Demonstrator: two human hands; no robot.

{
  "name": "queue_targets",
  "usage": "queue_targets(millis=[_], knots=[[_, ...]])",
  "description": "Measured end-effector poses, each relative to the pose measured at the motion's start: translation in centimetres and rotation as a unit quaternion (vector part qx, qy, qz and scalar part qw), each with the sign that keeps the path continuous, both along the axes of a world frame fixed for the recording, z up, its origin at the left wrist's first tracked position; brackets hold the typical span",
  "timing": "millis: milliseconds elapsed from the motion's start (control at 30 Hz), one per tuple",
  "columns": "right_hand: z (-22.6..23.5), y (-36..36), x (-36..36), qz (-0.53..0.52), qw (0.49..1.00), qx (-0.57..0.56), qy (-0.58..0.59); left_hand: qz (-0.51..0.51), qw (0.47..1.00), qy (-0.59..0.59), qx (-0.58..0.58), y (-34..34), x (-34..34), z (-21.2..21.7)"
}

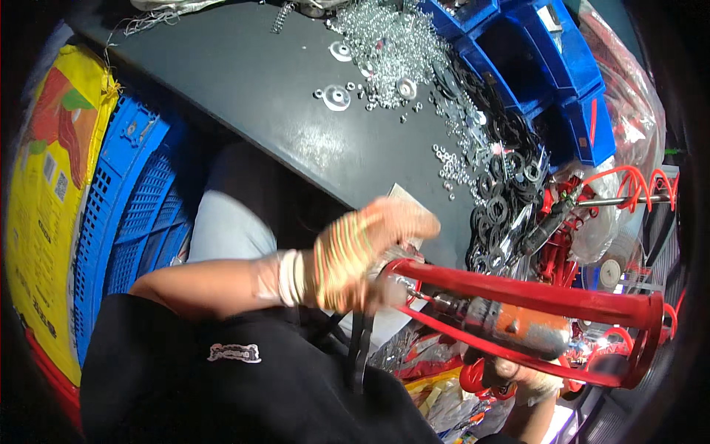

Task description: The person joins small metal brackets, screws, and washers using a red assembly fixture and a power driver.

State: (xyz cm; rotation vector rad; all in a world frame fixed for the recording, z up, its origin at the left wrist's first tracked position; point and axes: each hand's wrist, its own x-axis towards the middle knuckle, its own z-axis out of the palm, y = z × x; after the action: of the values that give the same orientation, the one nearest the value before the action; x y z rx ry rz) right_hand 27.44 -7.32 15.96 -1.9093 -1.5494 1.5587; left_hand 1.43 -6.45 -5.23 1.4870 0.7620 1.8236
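My left hand [366,255], in a thin clear glove with several bands around it, is closed on the left end of a red metal frame [569,297]. The frame lies across my lap at the lower right. An orange and grey power drill [510,327] sits between the frame's bars, its tip pointing toward my left hand. My right hand [521,376], also gloved, grips the drill from underneath and is mostly hidden by the frame.
A dark grey table [244,81] carries a pile of silver washers and nuts [392,44], black rubber rings [503,185] and blue bins [532,52]. A red coiled hose [632,180] and an air tool [547,226] lie at the right. A blue crate [140,192] and a yellow sack [44,207] stand at the left.
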Motion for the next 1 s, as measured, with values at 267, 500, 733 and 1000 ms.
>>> queue_targets(millis=[267,500,733,1000], knots=[[-3.7,-0.1,-1.9,-0.081,0.988,0.059,0.121,0.118,0.703,0.675,-0.188,13.9,-7.5,4.3],[-8.0,0.0,-5.3,-0.168,0.950,0.109,0.240,-0.134,0.961,0.080,-0.229,9.5,-6.0,4.8],[-8.9,0.1,-3.7,-0.079,0.943,0.080,0.314,-0.272,0.879,-0.249,-0.301,4.5,-2.7,5.8],[-9.7,-1.5,-3.9,-0.054,0.931,0.131,0.335,-0.283,0.891,-0.244,-0.257,4.3,-2.3,6.7]])
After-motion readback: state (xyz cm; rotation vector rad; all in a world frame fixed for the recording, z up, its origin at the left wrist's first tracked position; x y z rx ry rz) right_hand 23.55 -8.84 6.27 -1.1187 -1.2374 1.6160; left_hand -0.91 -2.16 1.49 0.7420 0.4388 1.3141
